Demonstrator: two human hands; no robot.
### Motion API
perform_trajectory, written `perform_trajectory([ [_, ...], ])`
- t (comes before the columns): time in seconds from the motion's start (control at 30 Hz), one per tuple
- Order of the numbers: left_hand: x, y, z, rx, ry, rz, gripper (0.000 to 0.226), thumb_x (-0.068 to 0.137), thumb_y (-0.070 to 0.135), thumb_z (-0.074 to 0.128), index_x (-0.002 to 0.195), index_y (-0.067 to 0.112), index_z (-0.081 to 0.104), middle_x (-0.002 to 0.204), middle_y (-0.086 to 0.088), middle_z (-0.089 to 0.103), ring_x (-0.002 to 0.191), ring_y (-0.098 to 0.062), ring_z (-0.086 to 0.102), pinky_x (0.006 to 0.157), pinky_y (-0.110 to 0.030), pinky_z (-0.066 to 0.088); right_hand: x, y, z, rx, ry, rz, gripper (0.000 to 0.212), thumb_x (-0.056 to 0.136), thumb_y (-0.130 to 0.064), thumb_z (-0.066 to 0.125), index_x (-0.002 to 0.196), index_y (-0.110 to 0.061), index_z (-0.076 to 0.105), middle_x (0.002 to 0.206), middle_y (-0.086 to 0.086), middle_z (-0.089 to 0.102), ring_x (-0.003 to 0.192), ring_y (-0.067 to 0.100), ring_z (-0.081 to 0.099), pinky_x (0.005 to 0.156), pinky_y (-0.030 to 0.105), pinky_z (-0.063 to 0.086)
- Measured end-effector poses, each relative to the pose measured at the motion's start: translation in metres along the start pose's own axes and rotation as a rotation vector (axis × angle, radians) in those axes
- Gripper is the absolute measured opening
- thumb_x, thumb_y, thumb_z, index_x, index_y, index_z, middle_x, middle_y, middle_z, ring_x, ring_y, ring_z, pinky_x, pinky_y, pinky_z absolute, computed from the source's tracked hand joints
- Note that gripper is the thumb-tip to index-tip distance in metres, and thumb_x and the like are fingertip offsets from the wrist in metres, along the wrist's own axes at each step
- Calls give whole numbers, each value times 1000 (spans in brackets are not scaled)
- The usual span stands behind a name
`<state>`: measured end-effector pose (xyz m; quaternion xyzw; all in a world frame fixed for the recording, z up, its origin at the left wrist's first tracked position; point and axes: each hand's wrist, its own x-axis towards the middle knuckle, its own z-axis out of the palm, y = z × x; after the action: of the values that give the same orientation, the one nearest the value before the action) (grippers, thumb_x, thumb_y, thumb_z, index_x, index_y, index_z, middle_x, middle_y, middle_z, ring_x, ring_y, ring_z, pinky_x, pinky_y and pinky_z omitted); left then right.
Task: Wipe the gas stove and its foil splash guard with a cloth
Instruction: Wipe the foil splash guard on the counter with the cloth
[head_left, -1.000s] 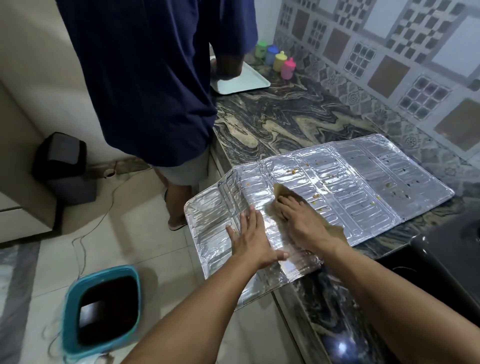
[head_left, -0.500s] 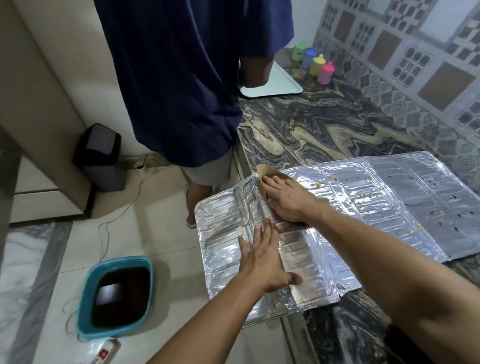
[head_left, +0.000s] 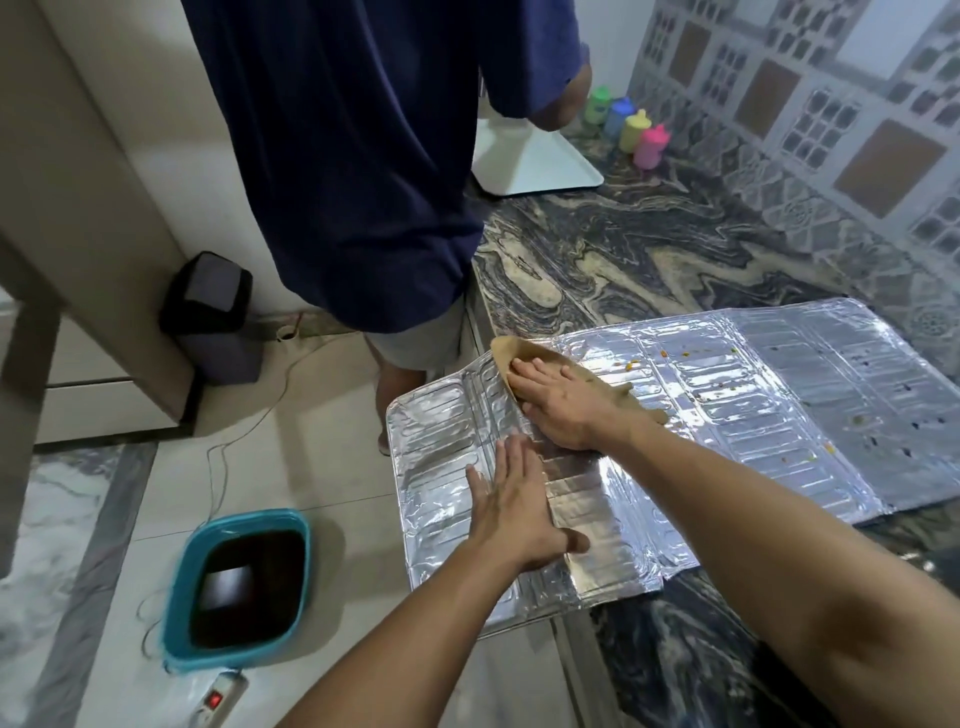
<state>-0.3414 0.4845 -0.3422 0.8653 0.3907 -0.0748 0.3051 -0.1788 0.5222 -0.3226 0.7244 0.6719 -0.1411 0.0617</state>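
The foil splash guard (head_left: 779, 395) lies unfolded and flat on the marble counter (head_left: 649, 260), its left panels hanging over the counter's edge. Small yellow and dark specks dot its right panels. My right hand (head_left: 566, 402) presses a tan cloth (head_left: 511, 351) flat on the guard's far edge, fingers straight. Closer to me, my left hand (head_left: 514, 506) lies flat on the foil's left part and holds it down. The gas stove is out of view.
A person in a dark blue shirt (head_left: 353, 156) stands at the counter just beyond the foil. A white tray (head_left: 540, 161) and several coloured cups (head_left: 636, 132) sit at the back. On the floor are a teal bin (head_left: 244, 582), a black bin (head_left: 213, 312), a power strip (head_left: 218, 699).
My right hand has slid the cloth across the foil from its middle to the far left edge. My left hand has stayed flat on the foil. The view has shifted left.
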Motion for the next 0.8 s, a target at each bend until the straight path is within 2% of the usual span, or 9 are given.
perform_trajectory([
  [0.07, -2, 0, 1, -54, 14, -62, 141, 62, 65, 74, 148, 6, -20, 157, -10, -26, 146, -24, -21, 117, -56, -5, -15, -4, 4, 12, -2, 4, 57, 102, -30, 31, 154, -23, 10, 162, 1, 4, 149, 21, 5, 120, 44, 7],
  [0.2, -6, -9, 0, -124, 1, -96, 151, 51, 77, 72, 149, 4, -18, 159, -10, -21, 148, -25, -15, 116, -56, 0, -49, -10, 12, 14, -10, 11, 58, 101, -29, 34, 154, -23, 11, 162, -1, 3, 149, 19, 4, 120, 42, 7],
  [0.3, 2, -25, -4, -266, 29, -89, 120, 71, 74, 59, 153, 9, 0, 162, -9, -6, 149, -26, 1, 116, -58, 13, -74, -13, 21, -10, -4, 26, 58, 102, -33, 31, 154, -23, 7, 162, -1, 2, 149, 19, 3, 120, 43, 7],
  [0.37, 7, -29, -9, -288, 89, -46, 81, 92, 53, 47, 154, 17, 8, 162, -4, -3, 149, -24, 1, 117, -56, 12, -86, -16, 26, -30, -6, 69, 58, 103, -36, 26, 154, -22, 3, 162, 0, -1, 149, 20, 1, 120, 44, 5],
  [0.43, 14, -23, -20, -280, 117, 16, 59, 100, 31, 37, 153, 22, 14, 162, 0, -1, 149, -22, 0, 118, -57, 8, -93, -19, 28, -43, 1, 108, 58, 103, -37, 26, 154, -22, 4, 162, 0, 1, 149, 21, 2, 120, 46, 6],
  [0.5, 21, -15, -33, -221, 120, 76, 57, 99, 16, 32, 153, 23, 16, 162, 1, 2, 149, -21, 1, 118, -56, 4, -97, -20, 31, -50, 45, 114, 56, 101, -35, 28, 153, -22, 11, 162, 0, 9, 148, 21, 8, 117, 49, 13],
  [0.6, 34, -6, -47, -74, 79, 145, 61, 96, 10, 30, 154, 20, 14, 162, 2, 4, 149, -19, 1, 118, -53, 2, -106, -25, 36, -35, 89, 109, 56, 97, -36, 26, 151, -23, 20, 159, -1, 19, 146, 20, 15, 114, 51, 18],
  [0.67, 42, -4, -52, -6, 13, 155, 61, 95, 12, 32, 153, 19, 15, 162, 2, 7, 149, -19, 5, 118, -53, 3, -113, -28, 39, -28, 94, 114, 55, 98, -32, 32, 152, -22, 20, 159, -1, 19, 147, 20, 14, 115, 48, 16],
  [0.8, 72, -12, -46, 93, -78, 171, 61, 85, 32, 34, 144, 20, 33, 156, -7, 26, 143, -27, 22, 113, -57, 21, -125, -30, 44, -7, 138, 125, 55, 98, -27, 39, 151, -22, 23, 159, 1, 22, 147, 19, 14, 116, 45, 13],
])
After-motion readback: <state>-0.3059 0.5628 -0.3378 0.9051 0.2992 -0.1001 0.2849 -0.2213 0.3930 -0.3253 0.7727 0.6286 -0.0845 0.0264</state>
